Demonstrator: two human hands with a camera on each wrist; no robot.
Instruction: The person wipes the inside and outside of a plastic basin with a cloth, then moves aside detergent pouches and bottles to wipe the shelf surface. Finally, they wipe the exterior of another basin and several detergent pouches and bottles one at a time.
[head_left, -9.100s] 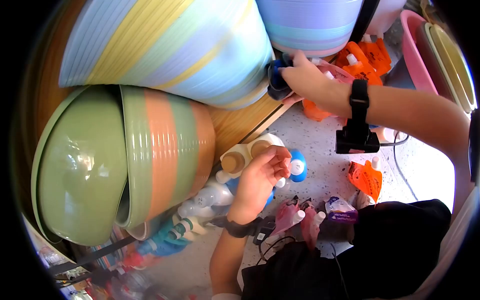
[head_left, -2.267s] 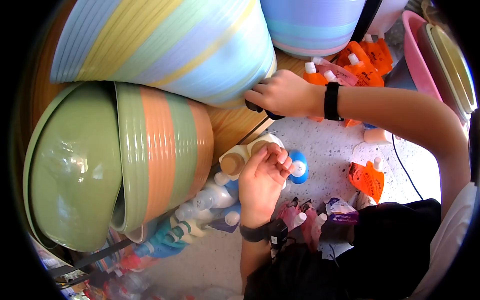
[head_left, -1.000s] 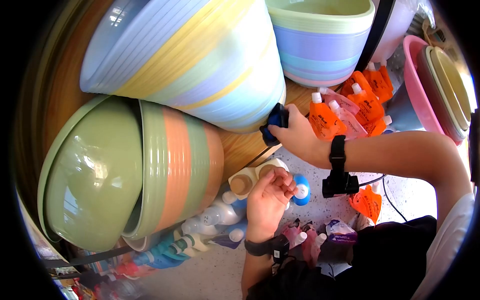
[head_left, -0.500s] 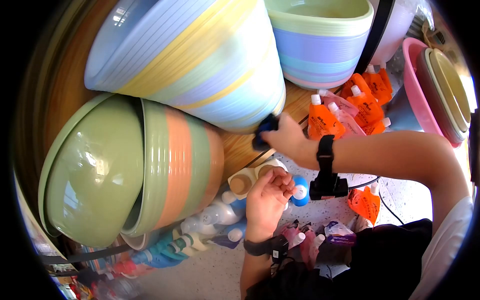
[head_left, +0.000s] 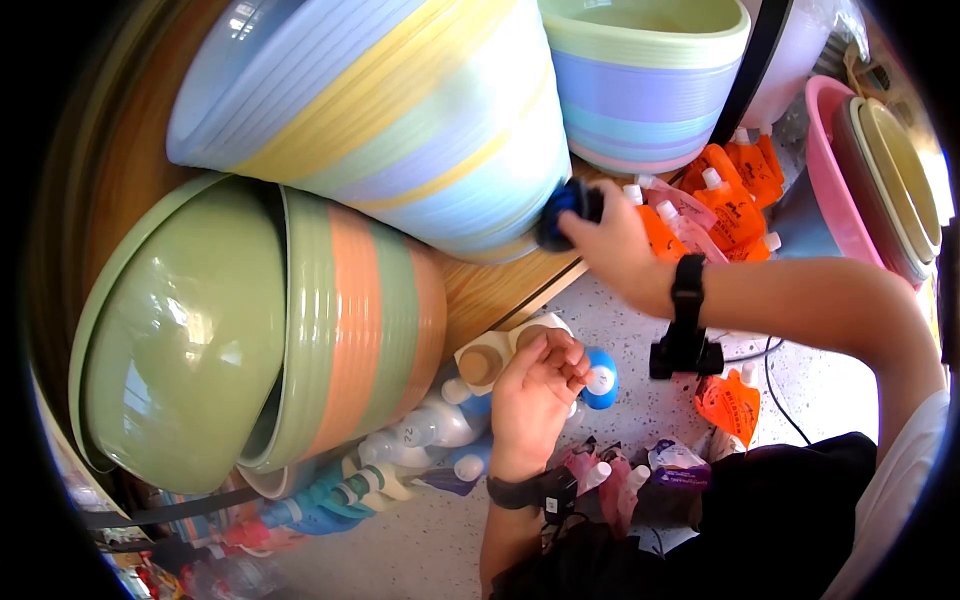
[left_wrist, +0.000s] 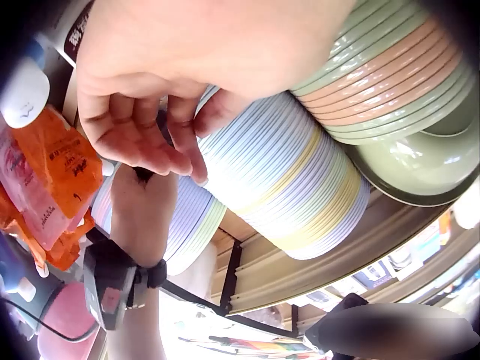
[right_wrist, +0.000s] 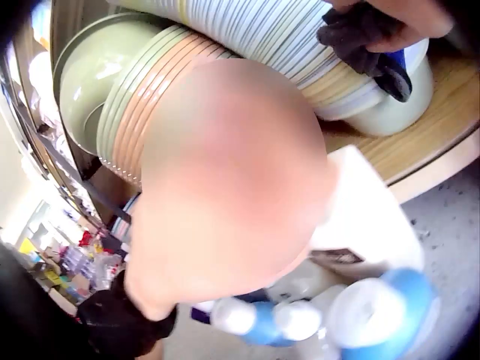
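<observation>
In the head view my right hand [head_left: 625, 245] grips a dark navy-black cloth [head_left: 568, 215] against the lower end of a large ribbed pot [head_left: 420, 120] with pastel stripes. The right wrist view shows the bunched cloth [right_wrist: 360, 37] under the fingers, with a bit of bright blue at its edge. My left hand [head_left: 540, 400] is held palm up, its fingers loosely bent around nothing, above several bottles. Close by in the left wrist view, the left hand [left_wrist: 195, 52] partly covers the right one.
Green-and-orange striped bowls [head_left: 350, 330] lie beside the pot on a wooden shelf [head_left: 500, 290]. A lilac-banded pot [head_left: 650, 95] stands behind. Orange spouted pouches [head_left: 735, 215], a blue-topped bottle [head_left: 600, 380] and pink pouches [head_left: 625, 490] crowd the floor. Pink basins [head_left: 840, 170] stack at right.
In the last half second my right hand has moved the cloth up and right along the pot's lower end. Earlier it was farther left there. My left hand stays nearly still.
</observation>
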